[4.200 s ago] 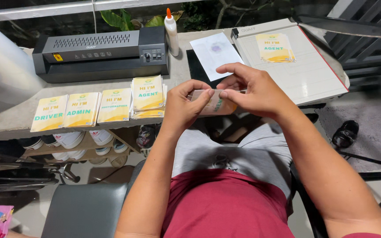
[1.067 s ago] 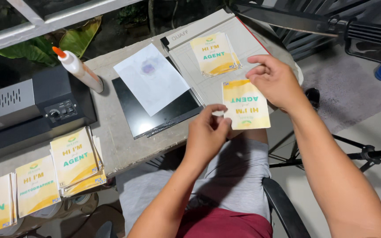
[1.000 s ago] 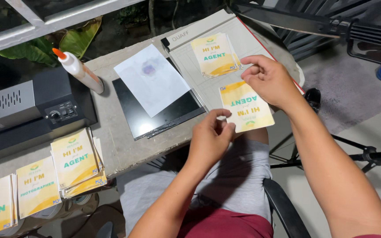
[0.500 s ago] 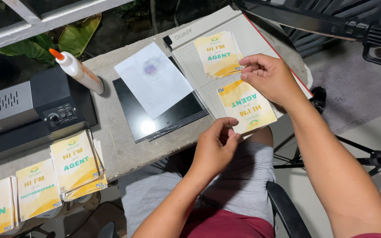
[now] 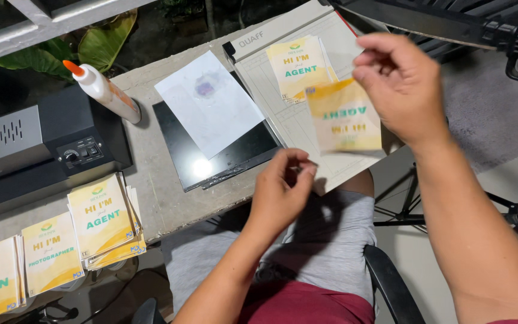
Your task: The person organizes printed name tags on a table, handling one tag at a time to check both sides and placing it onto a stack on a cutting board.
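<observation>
My right hand [image 5: 398, 84] pinches the top edge of a yellow-and-white card [image 5: 344, 117], which hangs blurred above the white paper trimmer board [image 5: 331, 36]. A second yellow card [image 5: 298, 66] lies flat on that board, just left of the held one. My left hand [image 5: 283, 192] is lower, over the table's near edge, with fingers curled together and nothing visibly in them. It sits a short way below and left of the held card and does not touch it.
A white sheet [image 5: 208, 102] lies on a black glossy pad [image 5: 223, 153]. A glue bottle with an orange tip [image 5: 100, 90] rests beside a dark laminator [image 5: 37, 150]. Stacks of yellow cards [image 5: 103, 219] line the concrete table's near left edge. A black chair arm [image 5: 391, 288] is at my right.
The right hand has lifted the card off the trimmer board and raised it. My left hand has let go of the card and dropped back toward the table edge.
</observation>
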